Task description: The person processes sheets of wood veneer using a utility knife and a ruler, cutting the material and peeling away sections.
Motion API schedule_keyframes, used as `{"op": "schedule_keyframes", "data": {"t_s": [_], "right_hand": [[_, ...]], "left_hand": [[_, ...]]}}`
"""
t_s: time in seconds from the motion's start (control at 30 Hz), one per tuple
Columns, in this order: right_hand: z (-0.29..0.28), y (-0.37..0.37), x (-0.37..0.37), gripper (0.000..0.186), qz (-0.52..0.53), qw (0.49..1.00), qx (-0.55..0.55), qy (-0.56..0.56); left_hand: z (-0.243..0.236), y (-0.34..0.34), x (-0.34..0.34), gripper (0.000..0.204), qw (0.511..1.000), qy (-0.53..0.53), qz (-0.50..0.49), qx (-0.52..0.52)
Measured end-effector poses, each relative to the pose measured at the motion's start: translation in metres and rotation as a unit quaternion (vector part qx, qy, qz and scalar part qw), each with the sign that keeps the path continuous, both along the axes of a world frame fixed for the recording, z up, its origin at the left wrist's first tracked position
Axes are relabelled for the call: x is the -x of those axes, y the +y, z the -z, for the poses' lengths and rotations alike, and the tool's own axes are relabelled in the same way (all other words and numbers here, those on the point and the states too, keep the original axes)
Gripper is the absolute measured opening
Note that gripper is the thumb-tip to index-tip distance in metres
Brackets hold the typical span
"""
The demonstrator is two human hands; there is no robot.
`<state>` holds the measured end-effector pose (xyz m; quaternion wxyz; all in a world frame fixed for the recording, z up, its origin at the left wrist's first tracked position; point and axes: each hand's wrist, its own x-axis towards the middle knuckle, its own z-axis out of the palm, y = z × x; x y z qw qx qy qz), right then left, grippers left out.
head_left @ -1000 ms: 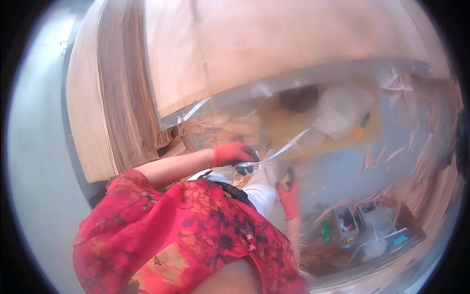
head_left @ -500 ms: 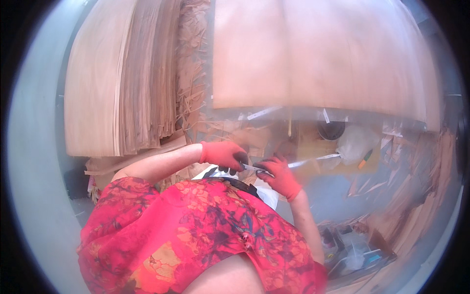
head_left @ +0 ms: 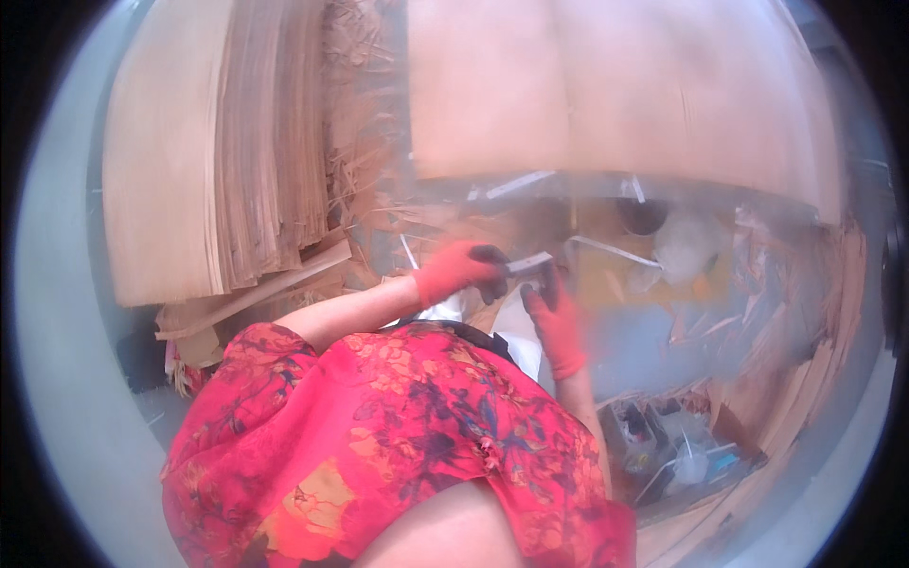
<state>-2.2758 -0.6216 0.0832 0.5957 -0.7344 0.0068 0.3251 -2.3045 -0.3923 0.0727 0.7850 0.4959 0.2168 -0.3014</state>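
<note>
My left hand (head_left: 462, 275), in a red glove with dark fingers, has its fingers closed on one end of a short pale strip (head_left: 528, 263), perhaps white tape, held above my lap. My right hand (head_left: 554, 324), gloved alike, holds the other end between thumb and fingers, partly blurred by haze in the picture. Just beyond them a long white strip (head_left: 611, 248) lies over a yellow board (head_left: 710, 284), beside a crumpled white plastic bag (head_left: 684, 244) and a dark round container (head_left: 642, 213).
A pale veneer sheet (head_left: 615, 85) fills the upper middle, white strips along its edge. A tall stack of veneer (head_left: 161, 170) stands at the left. Torn veneer scraps (head_left: 350, 180) litter the floor between them. At the lower right is a box of odds and ends (head_left: 686, 450).
Since a second ago my right hand has come up to meet my left at the strip. Both hands have now risen a little, and the long strip lies apart from them.
</note>
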Motion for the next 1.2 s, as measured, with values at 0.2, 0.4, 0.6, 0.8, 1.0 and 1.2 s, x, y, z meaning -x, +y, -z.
{"op": "schedule_keyframes", "data": {"t_s": [0.2,0.4,0.6,0.8,1.0,1.2], "right_hand": [[0.038,-0.021,0.01,0.028,0.205,0.97,-0.119,-0.044],[0.022,-0.11,-0.067,0.025,-0.023,0.967,-0.037,0.252],[0.026,-0.168,-0.129,0.027,-0.218,0.955,0.085,0.181],[0.032,-0.287,-0.216,0.028,-0.26,0.916,0.301,-0.045],[0.029,-0.339,-0.272,0.065,-0.096,0.804,0.411,-0.419],[0.156,-0.246,-0.211,0.073,-0.176,0.937,0.295,-0.059]], "left_hand": [[0.038,-0.051,-0.005,0.036,0.996,-0.049,0.033,0.063],[0.049,-0.087,-0.038,0.042,0.992,-0.012,0.092,-0.086],[0.054,-0.178,-0.106,0.018,0.95,-0.054,0.248,-0.181],[0.1,-0.262,-0.168,0.013,0.993,-0.019,-0.027,-0.118],[0.217,-0.293,-0.248,0.018,0.9,-0.057,-0.04,-0.431],[0.261,-0.293,-0.251,0.021,0.799,-0.084,0.082,-0.589]]}}
